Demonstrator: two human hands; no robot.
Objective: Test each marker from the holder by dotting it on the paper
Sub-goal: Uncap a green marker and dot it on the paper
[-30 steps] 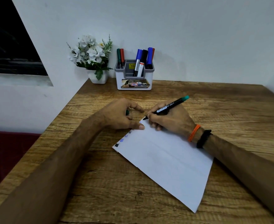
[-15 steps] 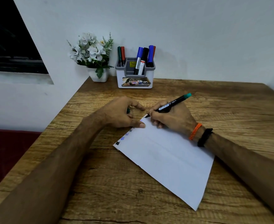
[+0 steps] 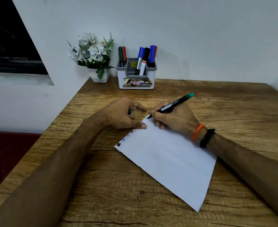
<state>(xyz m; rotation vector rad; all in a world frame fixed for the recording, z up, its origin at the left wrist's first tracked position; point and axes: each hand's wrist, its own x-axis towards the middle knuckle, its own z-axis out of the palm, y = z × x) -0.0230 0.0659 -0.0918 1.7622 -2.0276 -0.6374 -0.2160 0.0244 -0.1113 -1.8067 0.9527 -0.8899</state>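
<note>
A white sheet of paper (image 3: 171,159) lies slanted on the wooden table (image 3: 233,110). My right hand (image 3: 174,118) grips a black marker with a teal end (image 3: 174,104), its tip touching the paper's far corner. My left hand (image 3: 123,113) holds a green cap (image 3: 129,111) in its curled fingers, and its thumb presses the paper's edge. Several dark and blue marks run along the paper's left edge (image 3: 123,140). The grey and white holder (image 3: 136,79) stands at the back by the wall with several markers in it.
A small white pot of white flowers (image 3: 94,58) stands left of the holder in the table's back corner. The table's left edge drops off to a dark red surface (image 3: 7,154). The wall runs close behind the holder.
The hands keep their places on the paper. The marker's tip has shifted slightly at the far corner, where a small dark mark now shows.
</note>
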